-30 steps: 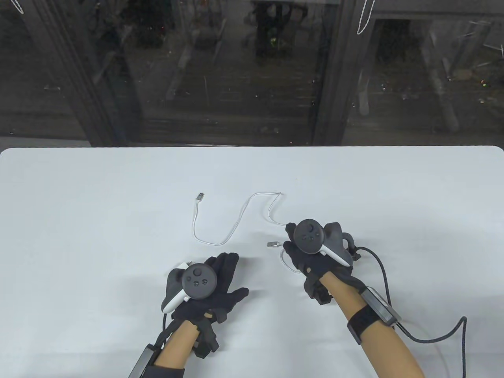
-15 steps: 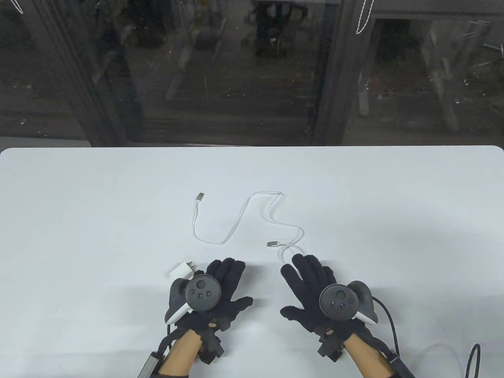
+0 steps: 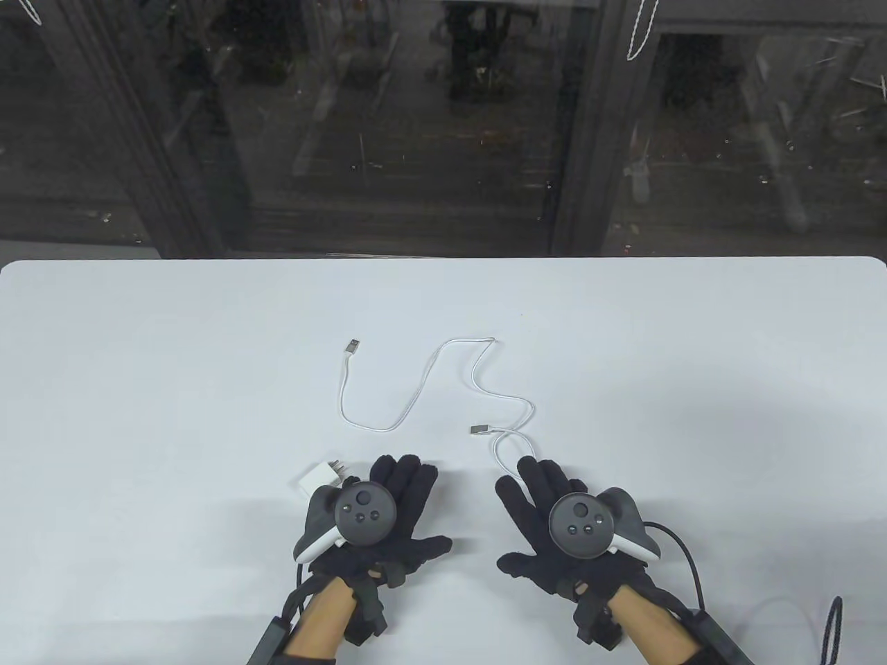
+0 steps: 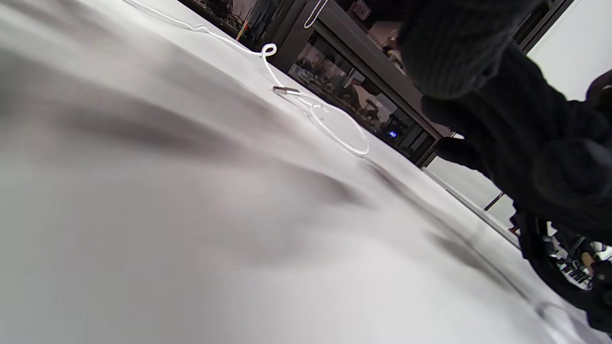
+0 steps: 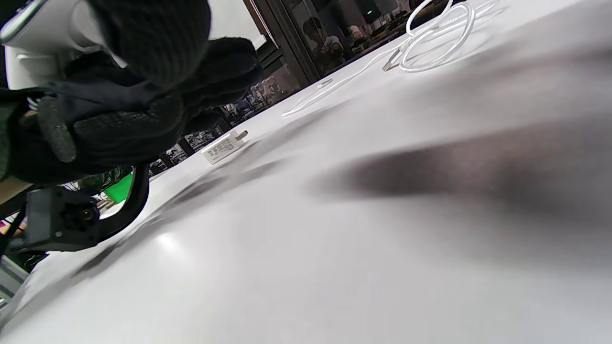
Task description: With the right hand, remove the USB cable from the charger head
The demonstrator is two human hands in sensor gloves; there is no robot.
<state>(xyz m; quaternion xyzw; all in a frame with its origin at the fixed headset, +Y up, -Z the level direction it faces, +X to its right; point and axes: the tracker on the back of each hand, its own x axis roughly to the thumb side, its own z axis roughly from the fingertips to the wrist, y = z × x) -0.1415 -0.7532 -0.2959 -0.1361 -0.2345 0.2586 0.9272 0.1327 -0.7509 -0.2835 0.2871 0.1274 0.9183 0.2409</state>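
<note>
A white USB cable (image 3: 416,395) lies loose on the white table (image 3: 138,388), with one metal plug at its far end (image 3: 353,346) and the other plug (image 3: 479,430) near my right hand. It also shows in the left wrist view (image 4: 334,134) and the right wrist view (image 5: 430,43). The white charger head (image 3: 320,478) lies on the table, apart from the cable, just beyond my left hand; it also shows in the right wrist view (image 5: 224,147). My left hand (image 3: 388,512) lies flat with fingers spread and holds nothing. My right hand (image 3: 547,519) lies flat, open and empty, just short of the cable loop.
The table's far edge (image 3: 443,260) runs along a dark glass wall. Black glove leads (image 3: 693,575) trail from my right wrist over the table's front right.
My right hand has let go of the cable plug, drawn back toward the front edge and flattened. My left hand has drawn back a little, uncovering the charger head.
</note>
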